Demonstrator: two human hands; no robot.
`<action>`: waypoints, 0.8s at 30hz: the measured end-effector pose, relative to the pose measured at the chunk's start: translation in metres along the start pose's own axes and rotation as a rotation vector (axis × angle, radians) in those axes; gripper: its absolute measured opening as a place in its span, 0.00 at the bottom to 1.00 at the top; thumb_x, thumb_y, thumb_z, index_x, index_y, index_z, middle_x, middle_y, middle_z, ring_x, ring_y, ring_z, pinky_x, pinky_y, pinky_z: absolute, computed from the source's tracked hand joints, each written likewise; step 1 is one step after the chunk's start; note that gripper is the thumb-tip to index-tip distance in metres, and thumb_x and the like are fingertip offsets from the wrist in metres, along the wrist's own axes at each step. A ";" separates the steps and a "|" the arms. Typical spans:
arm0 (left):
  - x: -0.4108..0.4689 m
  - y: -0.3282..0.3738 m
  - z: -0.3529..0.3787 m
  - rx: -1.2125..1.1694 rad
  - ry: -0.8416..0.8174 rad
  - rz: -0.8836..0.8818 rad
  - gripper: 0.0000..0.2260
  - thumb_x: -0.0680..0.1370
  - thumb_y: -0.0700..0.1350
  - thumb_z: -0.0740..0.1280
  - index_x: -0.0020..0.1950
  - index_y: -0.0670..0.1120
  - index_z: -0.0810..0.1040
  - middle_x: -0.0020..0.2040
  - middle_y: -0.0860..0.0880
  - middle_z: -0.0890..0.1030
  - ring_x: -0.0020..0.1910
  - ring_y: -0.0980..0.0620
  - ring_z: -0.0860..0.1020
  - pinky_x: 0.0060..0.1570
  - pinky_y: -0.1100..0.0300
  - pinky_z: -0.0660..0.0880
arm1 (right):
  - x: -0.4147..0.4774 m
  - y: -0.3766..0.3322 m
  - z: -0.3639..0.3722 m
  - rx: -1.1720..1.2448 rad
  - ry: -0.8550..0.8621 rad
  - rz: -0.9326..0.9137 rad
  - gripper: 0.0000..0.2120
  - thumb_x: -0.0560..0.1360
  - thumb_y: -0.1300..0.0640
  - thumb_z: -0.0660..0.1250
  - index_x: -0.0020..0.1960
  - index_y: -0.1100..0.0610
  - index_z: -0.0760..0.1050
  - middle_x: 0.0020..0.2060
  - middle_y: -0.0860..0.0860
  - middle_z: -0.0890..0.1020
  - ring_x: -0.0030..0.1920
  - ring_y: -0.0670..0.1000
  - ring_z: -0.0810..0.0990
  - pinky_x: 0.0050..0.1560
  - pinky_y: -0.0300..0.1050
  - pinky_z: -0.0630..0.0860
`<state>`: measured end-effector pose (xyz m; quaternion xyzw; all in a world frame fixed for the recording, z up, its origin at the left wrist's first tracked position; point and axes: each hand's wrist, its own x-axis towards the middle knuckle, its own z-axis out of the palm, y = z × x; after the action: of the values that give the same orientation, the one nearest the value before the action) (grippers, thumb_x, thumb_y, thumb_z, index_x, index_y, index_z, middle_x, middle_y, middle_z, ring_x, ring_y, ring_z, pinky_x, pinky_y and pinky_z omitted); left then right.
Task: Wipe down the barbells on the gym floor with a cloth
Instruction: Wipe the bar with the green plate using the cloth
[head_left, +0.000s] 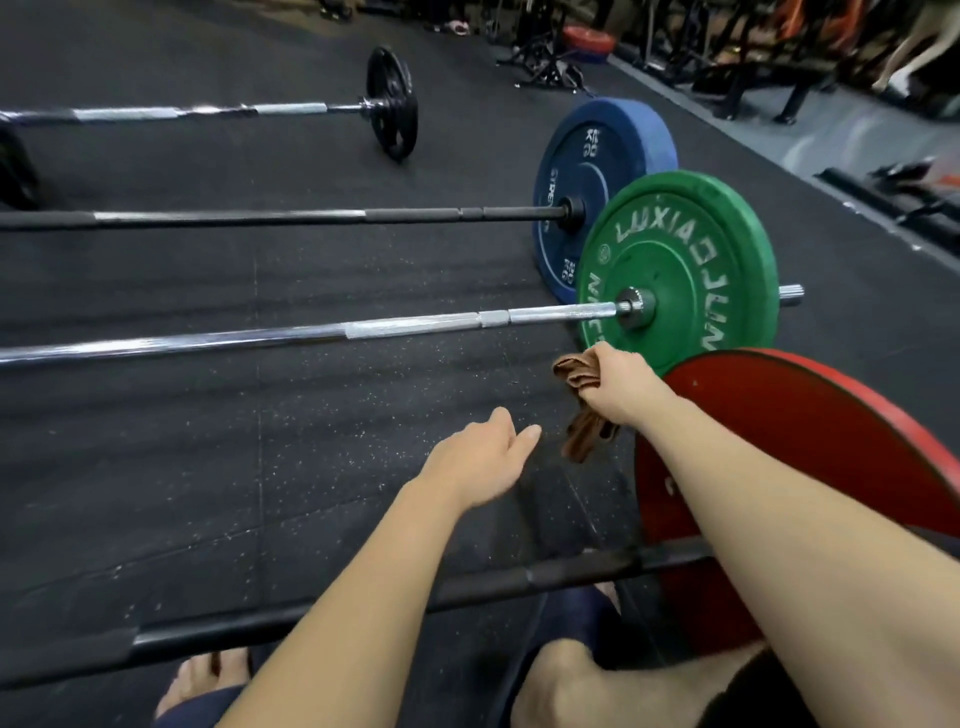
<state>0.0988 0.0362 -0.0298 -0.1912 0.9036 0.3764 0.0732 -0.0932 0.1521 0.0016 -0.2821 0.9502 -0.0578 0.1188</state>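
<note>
Several barbells lie side by side on the black rubber floor. The nearest has a black bar (322, 618) and a red plate (810, 467). Behind it lies a chrome bar (291, 335) with a green plate (680, 270), then a dark bar (291, 217) with a blue plate (592, 171), and farthest a chrome bar (208, 111) with a small black plate (392, 104). My right hand (618, 387) grips a bunched brown cloth (582, 410) in the air beside the green plate's lower edge. My left hand (480, 460) hovers with loose fingers, holding nothing.
My bare feet (208, 680) stand just behind the nearest bar. Racks and gym gear (727, 47) crowd the far right, past the mat's edge, with a red and blue plate (589, 41) lying there. A black plate (15, 171) sits at the left edge.
</note>
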 end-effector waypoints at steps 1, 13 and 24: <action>0.005 0.001 -0.009 0.022 0.018 0.019 0.17 0.85 0.62 0.52 0.51 0.50 0.66 0.46 0.49 0.80 0.46 0.46 0.78 0.52 0.47 0.76 | 0.006 -0.003 -0.016 -0.026 -0.036 -0.001 0.23 0.76 0.54 0.69 0.69 0.60 0.71 0.61 0.60 0.80 0.60 0.62 0.78 0.59 0.50 0.75; 0.085 0.022 -0.186 0.835 0.026 0.122 0.18 0.85 0.58 0.57 0.66 0.45 0.63 0.61 0.43 0.79 0.56 0.38 0.78 0.47 0.50 0.69 | 0.099 -0.016 -0.171 -0.384 -0.248 -0.004 0.15 0.71 0.47 0.76 0.54 0.54 0.82 0.47 0.51 0.86 0.48 0.54 0.85 0.49 0.46 0.82; 0.191 -0.056 -0.112 0.367 0.192 0.011 0.22 0.84 0.65 0.53 0.67 0.50 0.68 0.65 0.48 0.74 0.65 0.45 0.72 0.61 0.47 0.70 | 0.169 0.075 -0.073 -0.308 0.081 0.055 0.26 0.76 0.58 0.65 0.74 0.57 0.65 0.66 0.59 0.73 0.67 0.62 0.70 0.65 0.57 0.73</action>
<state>-0.0527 -0.1352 -0.0403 -0.2049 0.9608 0.1860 0.0181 -0.2888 0.1243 0.0263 -0.2684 0.9592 0.0805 0.0373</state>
